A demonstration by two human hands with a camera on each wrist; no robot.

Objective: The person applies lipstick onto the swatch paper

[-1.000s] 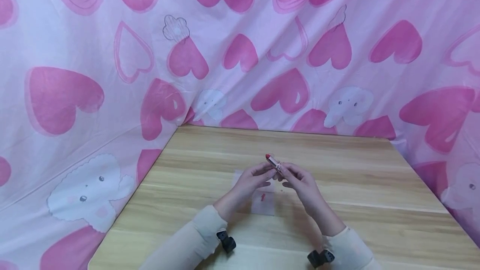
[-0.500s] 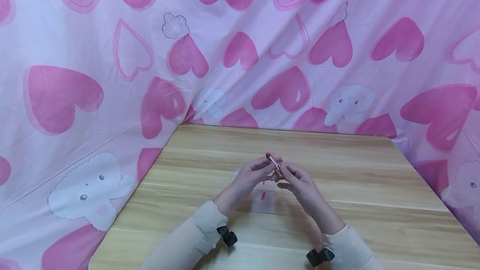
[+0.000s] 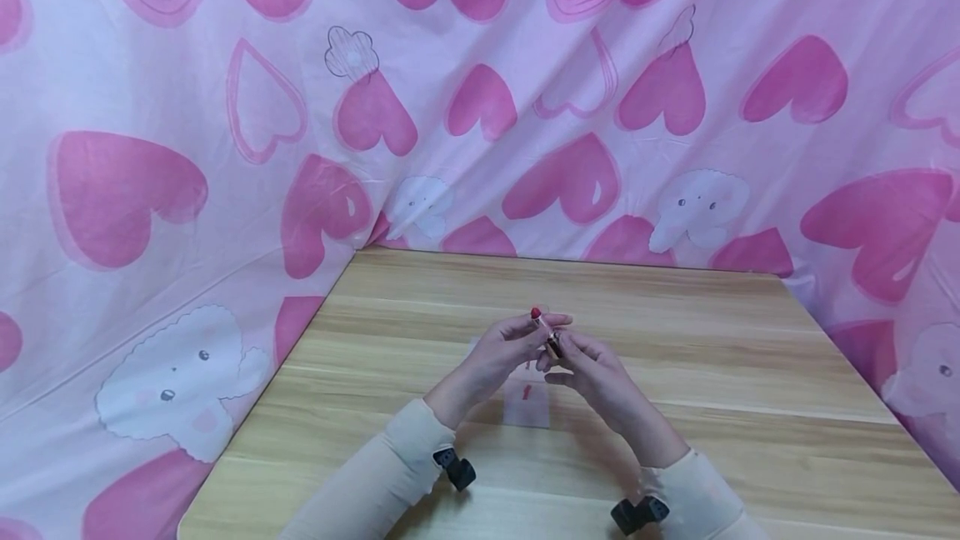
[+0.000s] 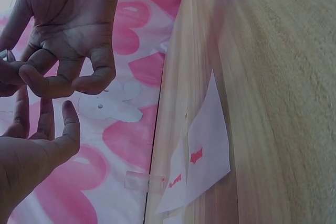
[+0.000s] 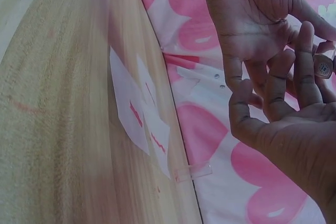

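Jointly, a red lipstick point(image 3: 553, 344) was pinched by the partly curled left hand point(image 3: 491, 359) and right hand point(image 3: 602, 371) above the table point(image 3: 690, 340).

No readable text. Red marks point(image 4: 196, 156) on white paper point(image 4: 212, 129), between table point(image 3: 712, 348)'s left and right edges: illegible. Marking point(image 5: 324, 68) on lipstick base point(image 5: 318, 61): too small.
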